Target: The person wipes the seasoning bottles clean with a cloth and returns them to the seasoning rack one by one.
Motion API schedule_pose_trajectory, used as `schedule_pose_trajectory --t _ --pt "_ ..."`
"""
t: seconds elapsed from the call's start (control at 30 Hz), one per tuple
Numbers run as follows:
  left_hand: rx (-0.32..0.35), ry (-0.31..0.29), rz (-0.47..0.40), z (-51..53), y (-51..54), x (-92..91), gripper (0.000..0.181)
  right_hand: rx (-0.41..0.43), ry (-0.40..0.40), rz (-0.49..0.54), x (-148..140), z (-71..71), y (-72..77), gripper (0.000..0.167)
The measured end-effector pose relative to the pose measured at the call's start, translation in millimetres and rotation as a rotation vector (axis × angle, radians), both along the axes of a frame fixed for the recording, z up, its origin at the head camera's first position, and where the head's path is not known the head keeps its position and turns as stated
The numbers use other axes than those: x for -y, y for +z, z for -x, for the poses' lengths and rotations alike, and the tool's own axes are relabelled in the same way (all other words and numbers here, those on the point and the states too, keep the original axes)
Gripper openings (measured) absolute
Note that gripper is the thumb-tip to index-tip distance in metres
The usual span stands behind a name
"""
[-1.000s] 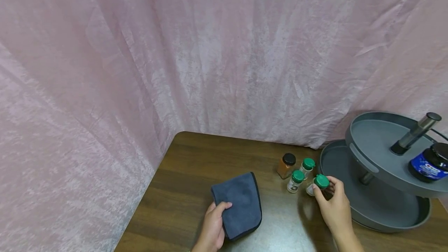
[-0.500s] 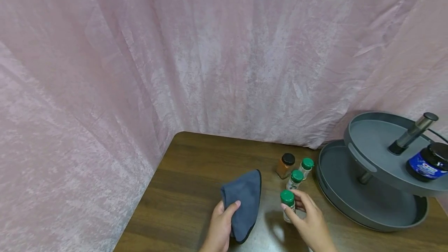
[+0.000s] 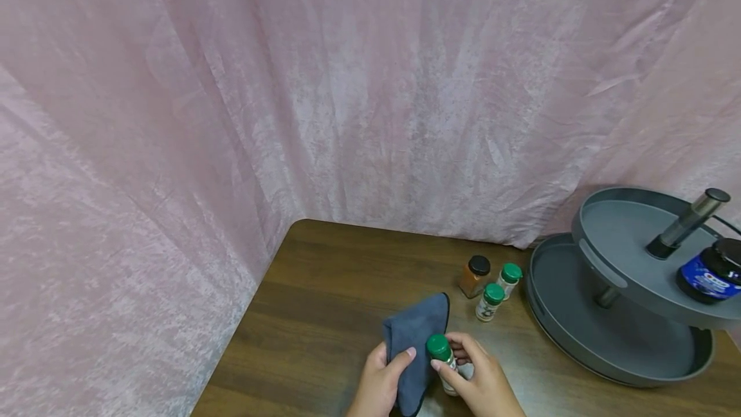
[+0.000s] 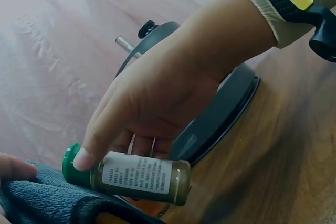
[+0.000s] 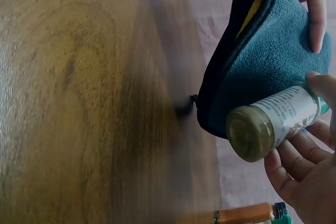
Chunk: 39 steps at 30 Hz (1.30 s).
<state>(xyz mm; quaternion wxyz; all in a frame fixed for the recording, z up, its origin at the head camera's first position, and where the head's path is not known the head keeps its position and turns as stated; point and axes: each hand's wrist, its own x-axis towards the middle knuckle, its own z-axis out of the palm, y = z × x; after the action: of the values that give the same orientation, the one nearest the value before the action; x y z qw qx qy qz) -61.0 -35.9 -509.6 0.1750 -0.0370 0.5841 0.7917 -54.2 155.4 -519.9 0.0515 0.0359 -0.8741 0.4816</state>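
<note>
My left hand (image 3: pixel 379 381) grips a folded blue-grey cloth (image 3: pixel 412 365), thumb on top. Beside the cloth, my right hand (image 3: pixel 483 375) pinches a small jar with a green cap (image 3: pixel 438 347) between thumb and fingers. The left wrist view shows the jar's white printed label (image 4: pixel 137 172) against the cloth's edge. In the right wrist view the jar's glass base (image 5: pixel 251 134) points toward the camera and the cloth (image 5: pixel 275 51) lies behind it, its dark border showing a yellow inside.
Two green-capped jars (image 3: pixel 490 302) (image 3: pixel 509 280) and a black-capped jar of orange contents (image 3: pixel 475 277) stand together on the wooden table (image 3: pixel 330 275). At the right is a two-tier grey round tray (image 3: pixel 625 352), with a dark blue-labelled jar (image 3: pixel 711 270) on its upper tier.
My right hand has carried the green-capped jar leftward from the group to the cloth. My left hand has moved a little right and toward the near edge, and the cloth has folded narrower.
</note>
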Motion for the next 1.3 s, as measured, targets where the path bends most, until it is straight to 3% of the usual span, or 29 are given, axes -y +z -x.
schedule_pose_trajectory --t 0.17,0.47,0.6,0.8,0.97,1.1,1.17,1.3 --pt "-0.036 -0.04 0.08 -2.7 3.1 2.1 0.04 0.015 -0.013 -0.001 0.7 -0.5 0.8 0.034" --pt "-0.109 -0.075 0.373 -7.6 10.1 2.7 0.035 0.035 -0.011 -0.018 1.5 1.4 0.7 0.03" --pt "-0.187 -0.072 0.475 -9.6 6.6 -1.3 0.039 0.041 -0.002 -0.047 1.1 1.9 -2.2 0.028" --pt "-0.309 -0.122 0.55 -10.8 4.9 -5.1 0.045 0.072 0.061 -0.113 -0.6 -0.3 -6.1 0.025" --pt "-0.306 -0.128 0.518 -10.5 3.5 -4.4 0.046 -0.09 0.118 -0.15 1.6 -2.8 -12.7 0.026" --pt "-0.219 -0.09 0.433 -10.2 1.6 -1.5 0.04 -0.239 0.137 -0.136 3.2 -4.8 -16.1 0.032" --pt "-0.193 -0.067 0.363 -10.0 0.6 -0.2 0.038 -0.266 0.126 -0.12 3.6 -6.0 -16.3 0.037" --pt "-0.152 -0.048 0.211 -9.2 -1.6 1.4 0.037 -0.235 0.045 -0.091 4.8 -8.2 -13.4 0.043"
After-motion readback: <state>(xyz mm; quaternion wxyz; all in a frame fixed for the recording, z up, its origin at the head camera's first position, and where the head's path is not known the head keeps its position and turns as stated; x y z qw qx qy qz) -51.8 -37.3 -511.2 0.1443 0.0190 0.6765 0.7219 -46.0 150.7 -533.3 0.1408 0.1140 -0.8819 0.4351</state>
